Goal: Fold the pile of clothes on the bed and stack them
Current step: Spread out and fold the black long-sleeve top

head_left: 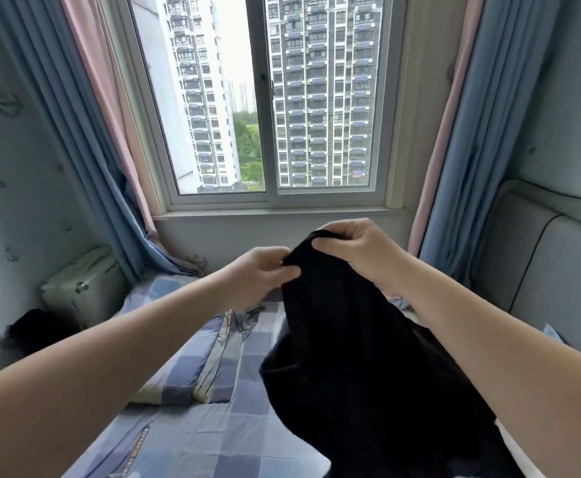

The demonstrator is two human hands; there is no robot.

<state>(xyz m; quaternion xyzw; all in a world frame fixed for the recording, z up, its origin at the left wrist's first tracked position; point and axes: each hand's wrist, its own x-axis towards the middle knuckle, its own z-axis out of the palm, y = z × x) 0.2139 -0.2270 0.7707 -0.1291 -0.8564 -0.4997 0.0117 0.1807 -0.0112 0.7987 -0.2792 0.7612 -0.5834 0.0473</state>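
Bed [192,439], checked blue sheet, fills lower centre of frame. Black garment [351,357] hangs over it from centre to lower right, top edge raised, lower end runs off the bottom edge. Both hands grip that top edge at frame centre, close together. Left hand [261,270] pinches the fabric, thumb against fingers. Right hand [354,246] is just up-right of it, fingers curled over the edge. Folded checked bedding [178,384] lies left of the garment. Dark bundle [30,331] at left edge, can't tell what. Pale green case [82,288] behind it. Grey padded headboard [551,270] at right edge. Blue-pink curtains [75,115] flank the window [268,198], top centre.
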